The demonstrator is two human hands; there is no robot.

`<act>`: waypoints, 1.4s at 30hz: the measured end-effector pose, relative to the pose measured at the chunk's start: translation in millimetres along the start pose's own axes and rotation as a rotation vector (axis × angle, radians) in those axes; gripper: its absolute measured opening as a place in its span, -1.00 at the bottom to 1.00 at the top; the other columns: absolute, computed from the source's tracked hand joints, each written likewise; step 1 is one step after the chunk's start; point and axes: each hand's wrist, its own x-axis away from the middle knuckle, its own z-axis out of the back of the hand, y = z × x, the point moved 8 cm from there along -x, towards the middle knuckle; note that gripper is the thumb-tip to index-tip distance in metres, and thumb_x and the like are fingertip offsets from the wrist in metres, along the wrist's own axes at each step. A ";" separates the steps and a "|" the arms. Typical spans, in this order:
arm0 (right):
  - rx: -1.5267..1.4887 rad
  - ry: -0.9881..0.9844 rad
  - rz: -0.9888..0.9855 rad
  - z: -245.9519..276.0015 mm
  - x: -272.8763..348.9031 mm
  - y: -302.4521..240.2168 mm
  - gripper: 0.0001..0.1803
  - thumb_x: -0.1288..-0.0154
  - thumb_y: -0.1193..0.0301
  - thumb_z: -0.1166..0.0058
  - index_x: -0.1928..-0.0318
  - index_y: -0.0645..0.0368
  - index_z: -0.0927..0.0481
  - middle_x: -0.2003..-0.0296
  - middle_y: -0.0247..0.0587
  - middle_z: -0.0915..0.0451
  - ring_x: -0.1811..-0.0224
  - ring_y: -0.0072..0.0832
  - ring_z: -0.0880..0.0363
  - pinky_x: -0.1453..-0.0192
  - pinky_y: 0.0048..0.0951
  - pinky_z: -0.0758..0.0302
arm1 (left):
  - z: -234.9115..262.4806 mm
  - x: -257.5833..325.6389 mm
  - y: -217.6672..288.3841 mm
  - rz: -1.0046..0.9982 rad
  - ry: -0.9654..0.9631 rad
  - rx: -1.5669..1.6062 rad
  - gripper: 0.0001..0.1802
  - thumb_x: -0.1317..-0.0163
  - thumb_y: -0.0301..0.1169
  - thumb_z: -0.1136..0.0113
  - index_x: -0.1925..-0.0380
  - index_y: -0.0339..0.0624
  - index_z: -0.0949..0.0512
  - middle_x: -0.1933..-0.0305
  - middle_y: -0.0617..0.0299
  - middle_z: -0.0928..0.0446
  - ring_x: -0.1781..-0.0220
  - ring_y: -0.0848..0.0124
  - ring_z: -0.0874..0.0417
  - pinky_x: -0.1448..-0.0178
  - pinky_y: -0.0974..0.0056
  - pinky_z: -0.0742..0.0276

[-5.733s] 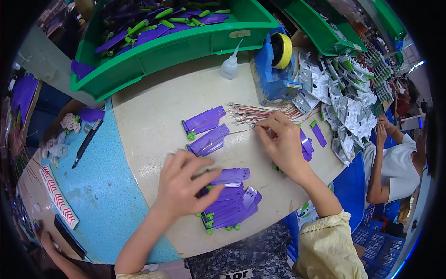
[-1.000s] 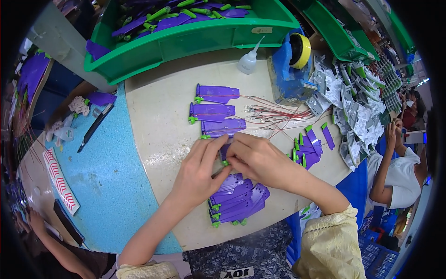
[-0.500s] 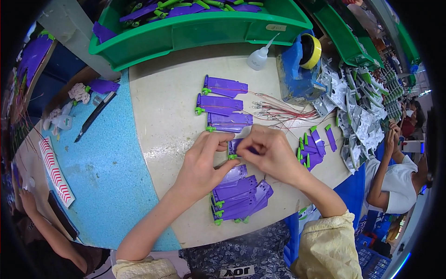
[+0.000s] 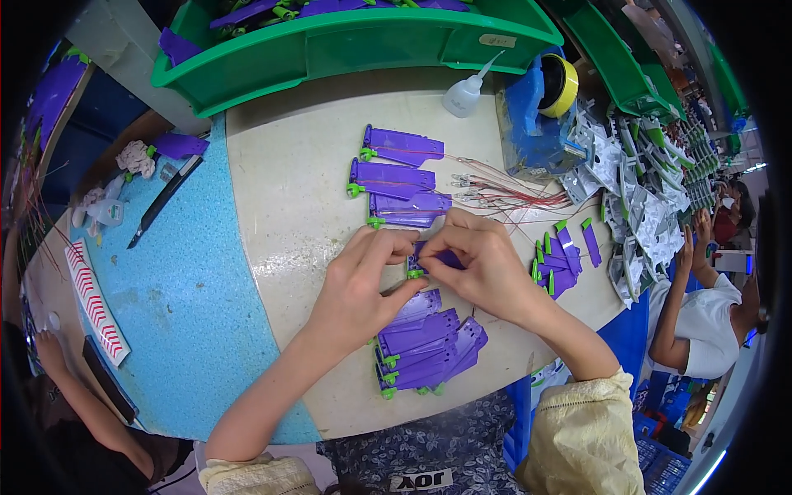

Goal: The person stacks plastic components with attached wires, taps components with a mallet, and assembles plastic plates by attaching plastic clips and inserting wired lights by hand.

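A flat purple plastic part (image 4: 412, 252) with a green end clip (image 4: 416, 275) lies between my hands over the table. My left hand (image 4: 356, 285) is closed on its left side, thumb below and forefinger above. From the right, my right hand (image 4: 483, 260) bends over the same part, its thumb and fingertips pinched together against it. Whatever the pinch holds is too small to make out. Just above lie several similar purple parts (image 4: 400, 176) with thin red wires on them. Below my hands is a fanned stack of purple parts (image 4: 425, 351) with green clips.
Loose red wires (image 4: 520, 196) trail rightward toward piled grey-white parts (image 4: 652, 231). Smaller purple pieces (image 4: 565, 260) lie right of my hands. A green bin (image 4: 363, 49), white dropper bottle (image 4: 464, 97) and blue tape dispenser (image 4: 528, 124) stand behind. A blue mat (image 4: 190, 305) covers the left.
My right hand's fingers have shifted slightly at the purple part, with the fingertips drawn closer together. My left hand keeps its hold. The view has tilted a little.
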 end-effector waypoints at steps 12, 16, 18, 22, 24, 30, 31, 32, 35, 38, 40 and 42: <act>-0.169 0.047 -0.101 -3.3 17.7 8.4 -0.81 -0.06 0.68 -0.24 0.25 0.31 -0.72 0.49 -0.17 -0.45 0.52 -0.43 -0.49 0.51 -0.45 -0.38 | -2.2 0.4 11.3 -0.189 -0.054 -0.120 -0.75 0.08 -0.50 -0.46 0.43 -0.27 -0.55 0.07 0.10 -0.58 0.06 0.15 -0.61 0.05 0.16 -0.59; -0.133 0.008 -0.016 -5.6 17.6 7.6 -0.82 -0.04 0.66 -0.27 0.27 0.31 -0.72 0.49 -0.19 -0.45 0.51 -0.44 -0.50 0.52 -0.46 -0.38 | -3.1 -1.6 14.0 -0.213 -0.060 -0.129 -0.74 0.06 -0.51 -0.45 0.41 -0.29 -0.52 0.09 0.07 -0.56 0.06 0.14 -0.60 0.06 0.16 -0.58; -0.103 -0.004 0.039 -5.9 16.7 2.4 -0.82 -0.03 0.66 -0.26 0.28 0.30 -0.72 0.49 -0.19 -0.45 0.51 -0.41 -0.51 0.52 -0.44 -0.38 | -1.6 -1.7 13.9 -0.189 -0.044 -0.098 -0.69 0.08 -0.53 -0.45 0.39 -0.31 -0.48 0.12 0.06 -0.55 0.09 0.12 -0.59 0.09 0.16 -0.56; 0.033 -0.099 0.106 -8.1 8.5 -11.3 -0.82 -0.06 0.66 -0.25 0.27 0.30 -0.73 0.50 -0.23 -0.43 0.49 -0.50 -0.40 0.44 -0.43 -0.31 | -0.2 -4.6 12.2 -0.130 -0.030 -0.059 -0.63 0.15 -0.55 -0.50 0.41 -0.31 -0.44 0.24 0.11 -0.50 0.22 0.15 -0.54 0.17 0.15 -0.51; -0.175 -0.148 -0.093 -4.1 7.0 11.2 -0.85 -0.08 0.64 -0.26 0.28 0.30 -0.74 0.51 -0.25 -0.45 0.47 -0.51 -0.40 0.39 -0.42 -0.33 | -1.1 -1.0 9.4 -0.061 -0.045 -0.096 -0.61 0.17 -0.53 -0.51 0.42 -0.30 -0.44 0.28 0.13 -0.47 0.25 0.16 -0.53 0.19 0.15 -0.50; 0.067 0.158 -0.240 15.0 9.1 20.1 -0.92 -0.01 0.58 -0.30 0.42 0.32 -0.69 0.60 -0.24 -0.48 0.57 -0.54 -0.37 0.47 -0.44 -0.29 | -2.0 -2.4 18.7 -0.208 -0.025 -0.272 -0.65 0.24 -0.42 -0.55 0.50 -0.22 -0.52 0.36 0.20 -0.41 0.28 0.24 -0.50 0.26 0.19 -0.47; 0.130 0.163 -0.231 16.8 6.7 15.2 -0.95 0.02 0.55 -0.22 0.53 0.29 -0.64 0.60 -0.07 -0.57 0.57 -0.22 -0.56 0.41 -0.28 -0.48 | -4.0 -2.5 25.4 -0.332 -0.056 -0.383 -0.67 0.25 -0.39 -0.55 0.52 -0.19 -0.55 0.35 0.22 -0.42 0.27 0.26 -0.51 0.27 0.20 -0.47; 0.132 0.167 -0.236 20.5 4.7 15.1 -0.95 0.02 0.55 -0.22 0.53 0.29 -0.64 0.60 -0.07 -0.57 0.57 -0.22 -0.56 0.41 -0.28 -0.48 | -3.0 -4.8 25.0 -0.377 -0.050 -0.388 -0.71 0.25 -0.35 -0.53 0.56 -0.16 -0.58 0.37 0.24 -0.42 0.28 0.29 -0.50 0.32 0.23 -0.46; 0.246 0.144 -0.227 28.6 0.8 20.0 -0.92 -0.07 0.55 -0.26 0.42 0.33 -0.67 0.57 -0.14 -0.60 0.56 -0.58 -0.48 0.45 -0.46 -0.37 | -1.4 -10.2 22.7 -0.343 -0.101 -0.313 -0.70 0.27 -0.36 -0.54 0.57 -0.17 -0.58 0.38 0.24 -0.41 0.31 0.30 -0.50 0.38 0.24 -0.46; -0.326 -0.129 -0.361 3.3 6.2 19.5 -0.91 -0.06 0.60 -0.26 0.36 0.28 -0.72 0.48 -0.26 -0.69 0.46 -0.68 -0.54 0.37 -0.55 -0.45 | -1.6 -10.2 18.9 -0.354 -0.092 -0.273 -0.69 0.29 -0.36 -0.55 0.59 -0.18 -0.56 0.39 0.24 -0.40 0.33 0.32 -0.49 0.43 0.24 -0.44; -0.241 -0.210 -0.319 7.8 2.4 9.7 -0.93 -0.06 0.61 -0.25 0.38 0.29 -0.71 0.47 -0.29 -0.69 0.44 -0.69 -0.55 0.34 -0.56 -0.47 | -1.7 -11.8 18.1 -0.345 -0.108 -0.273 -0.68 0.30 -0.36 -0.55 0.60 -0.19 -0.55 0.40 0.24 -0.39 0.32 0.32 -0.49 0.41 0.24 -0.46; -0.018 -0.128 -0.222 15.4 -3.5 19.3 -0.98 -0.06 0.63 -0.23 0.45 0.34 -0.68 0.47 -0.32 -0.69 0.41 -0.71 -0.56 0.32 -0.58 -0.50 | -1.6 -13.4 17.2 -0.333 -0.125 -0.274 -0.67 0.30 -0.35 -0.56 0.60 -0.19 -0.54 0.40 0.24 -0.38 0.31 0.32 -0.50 0.40 0.24 -0.47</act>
